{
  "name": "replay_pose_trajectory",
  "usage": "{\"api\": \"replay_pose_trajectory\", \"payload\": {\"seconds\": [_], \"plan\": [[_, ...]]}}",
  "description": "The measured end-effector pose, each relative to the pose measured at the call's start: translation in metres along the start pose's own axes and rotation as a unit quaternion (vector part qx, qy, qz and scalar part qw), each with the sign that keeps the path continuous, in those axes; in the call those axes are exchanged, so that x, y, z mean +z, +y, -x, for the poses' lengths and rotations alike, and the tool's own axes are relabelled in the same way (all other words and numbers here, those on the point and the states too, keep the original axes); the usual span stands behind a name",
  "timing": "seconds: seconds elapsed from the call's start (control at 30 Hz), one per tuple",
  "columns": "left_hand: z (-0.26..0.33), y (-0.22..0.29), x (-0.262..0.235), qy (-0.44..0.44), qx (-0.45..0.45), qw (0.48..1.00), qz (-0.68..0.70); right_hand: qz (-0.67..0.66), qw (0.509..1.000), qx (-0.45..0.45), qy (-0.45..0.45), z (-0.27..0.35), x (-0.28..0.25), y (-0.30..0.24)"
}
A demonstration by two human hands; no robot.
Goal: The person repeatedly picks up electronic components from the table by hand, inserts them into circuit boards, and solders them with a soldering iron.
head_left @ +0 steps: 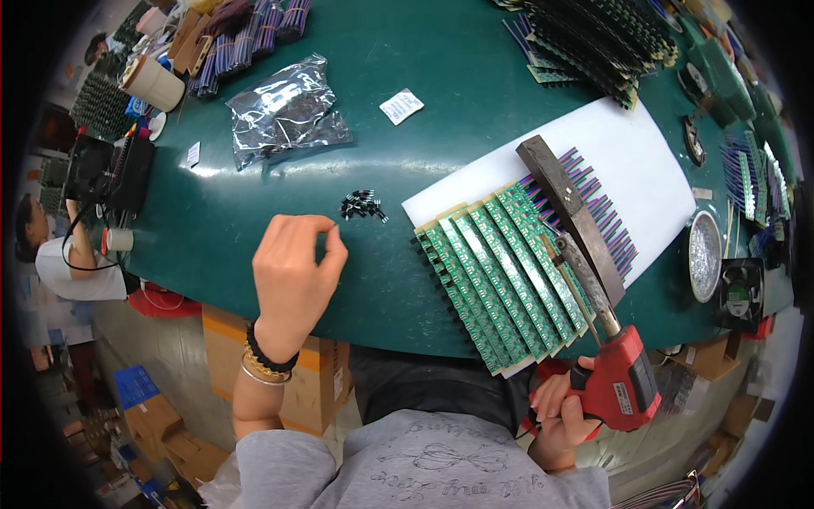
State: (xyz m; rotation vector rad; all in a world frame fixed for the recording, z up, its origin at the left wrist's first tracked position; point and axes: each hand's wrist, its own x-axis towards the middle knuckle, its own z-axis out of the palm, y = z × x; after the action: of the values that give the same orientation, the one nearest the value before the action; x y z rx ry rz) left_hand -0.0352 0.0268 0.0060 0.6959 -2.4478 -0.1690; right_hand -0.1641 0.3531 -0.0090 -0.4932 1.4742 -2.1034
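Observation:
My left hand (pixel 297 263) is over the near table edge, thumb and forefinger pinched together; whatever they hold is too small to make out. Just beyond its fingertips lies a little pile of small black components (pixel 363 205) with metal pins. My right hand (pixel 560 416) grips a red soldering gun (pixel 626 382) by its handle. Its metal barrel reaches up and left over several green circuit board strips (pixel 492 276), laid side by side. A dark metal bar (pixel 572 216) lies across their far right end, over purple and blue wires (pixel 606 216). Black parts line the strips' left edge.
Under the boards is a white foam sheet (pixel 653 161). A clear bag of dark parts (pixel 288 114) and a paper label (pixel 401 106) lie farther back. Stacked boards (pixel 598 42) stand at far right, a round metal dish (pixel 705 256) at right. Another person (pixel 72 259) sits at left.

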Motion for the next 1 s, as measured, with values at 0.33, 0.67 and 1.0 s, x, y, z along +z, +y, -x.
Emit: {"api": "replay_pose_trajectory", "payload": {"seconds": [0.33, 0.67, 1.0], "plan": [[0.013, 0.063, -0.023, -0.080, -0.023, 0.954, 0.289, 0.035, 0.999, 0.017, 0.003, -0.002, 0.009, -0.004], [0.061, 0.142, 0.015, -0.029, 0.069, 0.890, 0.450, 0.109, 0.982, 0.143, -0.051, -0.002, 0.017, -0.019], [0.063, 0.137, 0.018, -0.031, 0.140, 0.897, 0.418, 0.215, 0.960, 0.024, -0.175, -0.009, -0.001, -0.007]]}}
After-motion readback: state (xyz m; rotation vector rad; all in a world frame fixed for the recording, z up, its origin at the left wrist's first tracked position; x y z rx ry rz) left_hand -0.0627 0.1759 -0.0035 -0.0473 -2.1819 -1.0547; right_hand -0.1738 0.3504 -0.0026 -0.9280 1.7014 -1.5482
